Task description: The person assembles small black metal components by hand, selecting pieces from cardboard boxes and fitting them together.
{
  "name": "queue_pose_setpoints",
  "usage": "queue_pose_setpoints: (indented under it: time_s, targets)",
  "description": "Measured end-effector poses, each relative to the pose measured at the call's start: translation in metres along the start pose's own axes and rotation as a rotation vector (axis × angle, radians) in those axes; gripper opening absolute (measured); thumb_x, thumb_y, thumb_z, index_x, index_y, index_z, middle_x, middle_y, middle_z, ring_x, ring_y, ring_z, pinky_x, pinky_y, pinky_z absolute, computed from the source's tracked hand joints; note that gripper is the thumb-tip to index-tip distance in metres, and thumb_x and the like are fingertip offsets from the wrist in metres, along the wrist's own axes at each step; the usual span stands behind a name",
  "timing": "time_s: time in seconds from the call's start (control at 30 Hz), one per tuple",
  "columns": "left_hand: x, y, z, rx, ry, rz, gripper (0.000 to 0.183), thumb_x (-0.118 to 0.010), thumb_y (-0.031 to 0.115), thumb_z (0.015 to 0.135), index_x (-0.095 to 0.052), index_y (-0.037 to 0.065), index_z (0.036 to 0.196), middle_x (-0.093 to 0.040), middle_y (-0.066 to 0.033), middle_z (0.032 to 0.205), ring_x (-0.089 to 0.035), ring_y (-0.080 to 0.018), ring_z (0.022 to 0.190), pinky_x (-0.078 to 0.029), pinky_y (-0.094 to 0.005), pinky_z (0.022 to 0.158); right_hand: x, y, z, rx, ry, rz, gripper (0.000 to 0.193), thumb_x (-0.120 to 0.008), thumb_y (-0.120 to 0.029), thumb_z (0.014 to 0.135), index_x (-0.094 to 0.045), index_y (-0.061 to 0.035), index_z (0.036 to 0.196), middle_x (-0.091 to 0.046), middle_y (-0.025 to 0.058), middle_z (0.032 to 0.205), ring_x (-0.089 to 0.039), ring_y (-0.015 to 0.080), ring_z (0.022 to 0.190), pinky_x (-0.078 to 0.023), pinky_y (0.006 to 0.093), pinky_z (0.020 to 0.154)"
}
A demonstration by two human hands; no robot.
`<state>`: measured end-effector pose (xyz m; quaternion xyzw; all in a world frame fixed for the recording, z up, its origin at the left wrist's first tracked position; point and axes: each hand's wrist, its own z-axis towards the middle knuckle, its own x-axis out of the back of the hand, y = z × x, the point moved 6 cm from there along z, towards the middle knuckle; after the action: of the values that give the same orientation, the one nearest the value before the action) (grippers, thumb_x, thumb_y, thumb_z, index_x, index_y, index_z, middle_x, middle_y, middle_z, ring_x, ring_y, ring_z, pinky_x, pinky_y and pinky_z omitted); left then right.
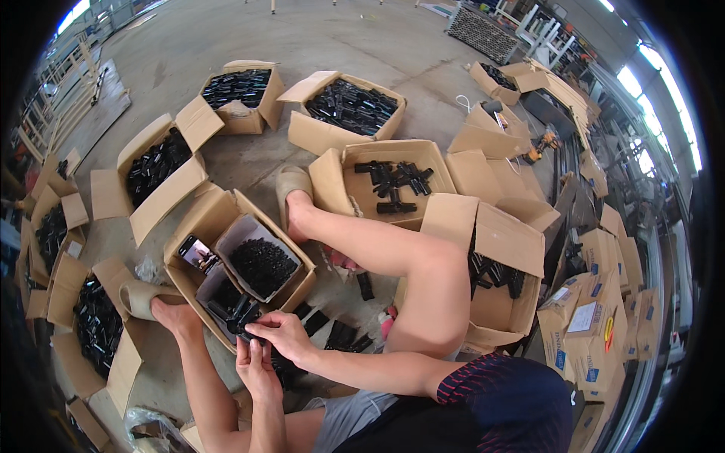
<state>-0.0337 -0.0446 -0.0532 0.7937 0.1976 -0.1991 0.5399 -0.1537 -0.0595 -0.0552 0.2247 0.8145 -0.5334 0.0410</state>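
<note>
Both my hands are closed round one black plastic part (pixel 243 314), which looks like a short fitting with a branch. My left hand (pixel 257 368) grips it from below, and my right hand (pixel 284 337) pinches it from the right side. The part is held over the near edge of an open cardboard box (pixel 303 282) between my feet. In that box stands a grey bin (pixel 284 235) full of small black pieces (pixel 262 266). Larger black parts (pixel 219 295) lie in front of the bin. My fingers hide some of the held part.
A phone (pixel 198 254) with a lit screen leans inside the box. Boxes of black parts (pixel 351 106) stand around me; one box (pixel 434 161) at centre right holds several fittings (pixel 393 183). Loose black parts (pixel 343 336) lie beneath my right arm. Taped cartons (pixel 589 325) stand at right.
</note>
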Motion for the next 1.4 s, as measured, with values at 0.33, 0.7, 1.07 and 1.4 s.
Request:
queue_pose_setpoints:
  time_s: [0.33,0.7,1.07,1.4]
  targets:
    - [-0.008,0.002,0.006,0.014,-0.007,0.086,0.040,-0.065,0.004,0.097,-0.055,-0.001,0.135,-0.066,-0.0073,0.120,-0.064,-0.0144,0.108,-0.052,-0.0328,0.100,0.044,-0.044,0.020,-0.052,-0.147,0.166,0.072,-0.071,-0.033,0.095,-0.033,-0.0049,0.150,-0.057,0.0087,0.119,-0.058,0.0141,0.108,-0.052,0.0289,0.087]
    - [-0.010,-0.005,0.001,0.072,-0.086,0.186,0.044,-0.065,0.003,0.096,-0.055,0.003,0.139,-0.069,-0.0044,0.120,-0.065,-0.0118,0.109,-0.054,-0.0294,0.096,0.027,-0.074,0.023,0.133,-0.343,-0.308,0.039,-0.082,-0.014,0.085,-0.067,0.0026,0.117,-0.073,0.0051,0.087,-0.066,0.0084,0.074,-0.054,0.0240,0.068]
    - [-0.031,0.004,-0.010,0.138,-0.204,0.025,0.057,-0.068,0.003,0.094,-0.045,0.000,0.147,-0.065,-0.0088,0.127,-0.065,-0.0154,0.110,-0.057,-0.0321,0.093,0.021,-0.129,-0.008,0.245,-0.335,-0.414,0.026,-0.074,-0.008,0.091,-0.070,0.0050,0.114,-0.074,0.0073,0.091,-0.069,0.0095,0.081,-0.058,0.0248,0.072]
    - [-0.025,-0.027,-0.018,0.361,-0.263,0.330,0.051,-0.067,0.018,0.098,-0.050,0.002,0.144,-0.066,-0.0149,0.129,-0.066,-0.0179,0.110,-0.053,-0.0308,0.095,0.148,-0.282,0.075,0.300,0.198,-1.331,0.031,-0.077,-0.027,0.083,-0.076,-0.0012,0.100,-0.074,0.0193,0.087,-0.074,0.0276,0.082,-0.056,0.0382,0.077]
